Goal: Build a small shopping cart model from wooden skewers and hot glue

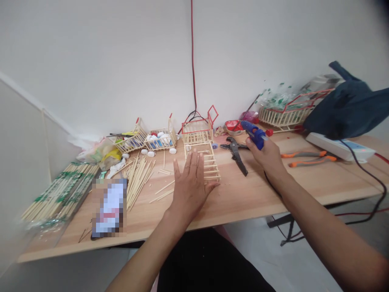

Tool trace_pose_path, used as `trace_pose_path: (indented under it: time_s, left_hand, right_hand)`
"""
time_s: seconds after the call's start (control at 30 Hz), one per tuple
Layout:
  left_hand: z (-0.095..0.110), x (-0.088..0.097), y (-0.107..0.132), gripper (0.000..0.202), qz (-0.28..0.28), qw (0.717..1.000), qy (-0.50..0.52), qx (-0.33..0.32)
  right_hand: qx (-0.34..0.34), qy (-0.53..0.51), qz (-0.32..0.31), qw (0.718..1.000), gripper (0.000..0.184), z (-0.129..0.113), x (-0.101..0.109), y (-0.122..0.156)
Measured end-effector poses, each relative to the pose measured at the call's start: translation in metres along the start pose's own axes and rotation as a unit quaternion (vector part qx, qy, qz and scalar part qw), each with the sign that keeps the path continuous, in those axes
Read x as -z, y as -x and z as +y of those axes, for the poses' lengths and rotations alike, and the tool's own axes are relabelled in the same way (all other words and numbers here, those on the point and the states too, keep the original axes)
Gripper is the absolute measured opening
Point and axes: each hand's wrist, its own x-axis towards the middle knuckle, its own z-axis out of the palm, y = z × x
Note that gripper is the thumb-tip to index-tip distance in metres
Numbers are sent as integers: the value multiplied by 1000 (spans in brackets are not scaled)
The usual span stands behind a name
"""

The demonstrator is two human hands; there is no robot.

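Observation:
My left hand (pixel 190 182) lies flat with its fingers stretched out, over the left part of a ladder-like wooden stick frame (pixel 211 165) on the table. The palm hides part of that frame. To the right, my right hand (pixel 266 156) is wrapped round a blue hot glue gun (pixel 254 134), which is held above the tabletop. Behind the frame stands a small stick cart (pixel 197 136) with red-painted edges and a red handle. Black cutting pliers (pixel 235 154) lie between my hands. Loose wooden sticks (pixel 140 178) are heaped to the left.
Orange-handled pliers (pixel 310 157) and a white power strip (pixel 338 147) lie at right, near a dark blue cloth (pixel 349 105). Packed sticks (pixel 62 190) and a phone (pixel 111 207) occupy the left. Two wheeled carts (pixel 161 140) and a red paint dish (pixel 234 127) stand behind.

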Motion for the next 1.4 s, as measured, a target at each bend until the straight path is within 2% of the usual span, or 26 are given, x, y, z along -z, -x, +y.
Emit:
trace_pose_path:
  time_s: [0.13,0.3,0.77,1.07,1.4]
  left_hand:
    - [0,0,1,80,-8,1000,5,2]
    - [-1,0,0,79,-19,1000,6,2]
    - [10,2,-5,82,-15,1000,2,-9]
    - [9,-3,-8,77,-16,1000,24,-5]
    - [13,-1,-5,80,-7,1000,11,-5]
  right_hand:
    - [19,-8,2,1000,43,1,-1,0]
    - [10,-10,10,1000,43,2,-1,1]
    - [10,7,11,1000,42,3,-2,0]
    - [7,8,11,1000,42,-3,2,2]
    - [9,-15,5,1000,43,3,-1,0]
